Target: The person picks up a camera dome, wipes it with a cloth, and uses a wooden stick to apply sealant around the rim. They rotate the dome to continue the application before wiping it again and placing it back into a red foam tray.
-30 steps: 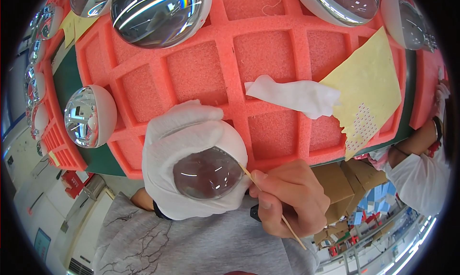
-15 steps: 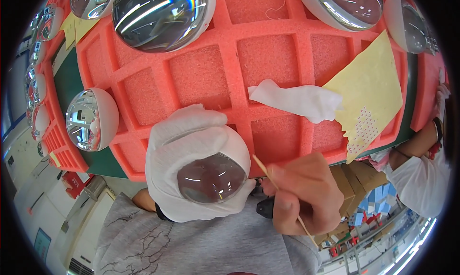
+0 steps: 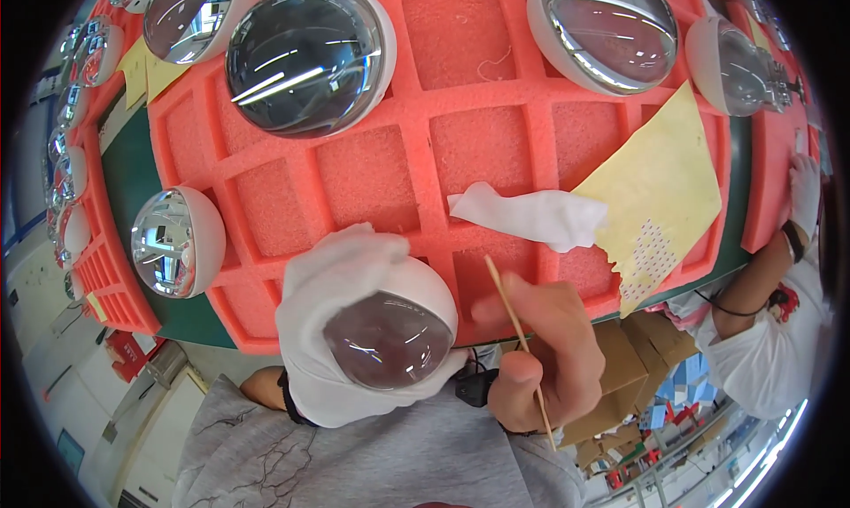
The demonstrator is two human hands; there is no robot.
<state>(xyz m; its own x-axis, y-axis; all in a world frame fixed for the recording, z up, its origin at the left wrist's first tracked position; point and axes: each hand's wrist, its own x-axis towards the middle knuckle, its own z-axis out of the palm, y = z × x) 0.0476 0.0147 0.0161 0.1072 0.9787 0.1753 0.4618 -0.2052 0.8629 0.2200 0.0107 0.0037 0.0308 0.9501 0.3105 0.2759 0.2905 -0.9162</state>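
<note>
My left hand (image 3: 305, 291), in a white glove, is closed round a clear dome lens (image 3: 390, 340) with a white back. It holds the lens by its white side just off the near edge of the red foam tray (image 3: 421, 180). To the right, my bare right hand (image 3: 562, 357) grips a thin wooden stick (image 3: 508, 300). The stick slants with its upper tip up and to the left. Its upper tip is apart from the lens. The index finger looks blurred, and the thumb presses on the stick.
A crumpled white cloth (image 3: 531, 216) and a yellow sheet (image 3: 668, 185) with small marks lie on the tray. Larger dome lenses (image 3: 310, 61) rest in its far compartments, and one dome lens (image 3: 181, 242) sits at the left. Another person's gloved hand (image 3: 804, 193) is at the far right.
The stick has turned more upright, and its upper tip has risen away from the lens. My right hand has shifted slightly left. My left hand still holds the lens, and the whole view has tilted a little.
</note>
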